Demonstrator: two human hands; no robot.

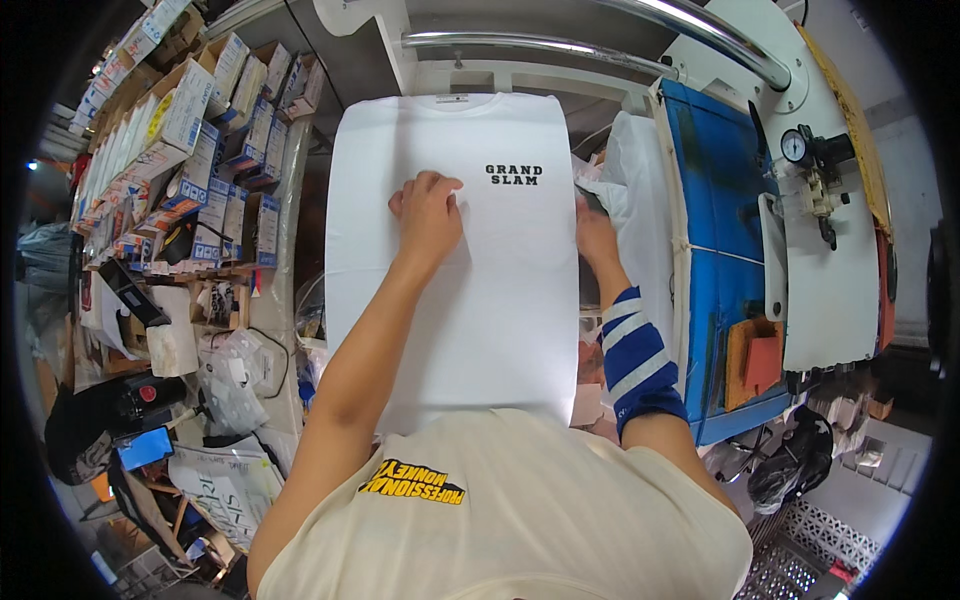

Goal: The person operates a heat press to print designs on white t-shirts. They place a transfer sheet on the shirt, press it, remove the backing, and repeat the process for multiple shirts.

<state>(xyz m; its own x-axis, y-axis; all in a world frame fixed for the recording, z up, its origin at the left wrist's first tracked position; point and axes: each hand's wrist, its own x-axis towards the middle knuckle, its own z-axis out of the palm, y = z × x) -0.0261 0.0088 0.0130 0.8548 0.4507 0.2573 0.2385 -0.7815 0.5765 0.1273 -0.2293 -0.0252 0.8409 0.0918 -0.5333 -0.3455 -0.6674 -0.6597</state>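
Note:
A white T-shirt (500, 290) lies spread flat in front of me, its collar at the far end and a small black print on its upper right chest. Over the upper left chest, my left hand (430, 215) is closed with its fingers bent; whether anything is in them is hidden. My right hand (598, 238) is at the shirt's right edge, its fingers mostly out of sight there. A dark blue sleeve with white stripes (638, 352) covers my right forearm.
Metal bars (540, 42) of a white machine frame cross the far side. At right stand a blue panel (718, 240) and a pressure gauge (797, 146). Several boxes (185, 125) crowd the left shelf. A white cloth or bag (640, 190) hangs right of the shirt.

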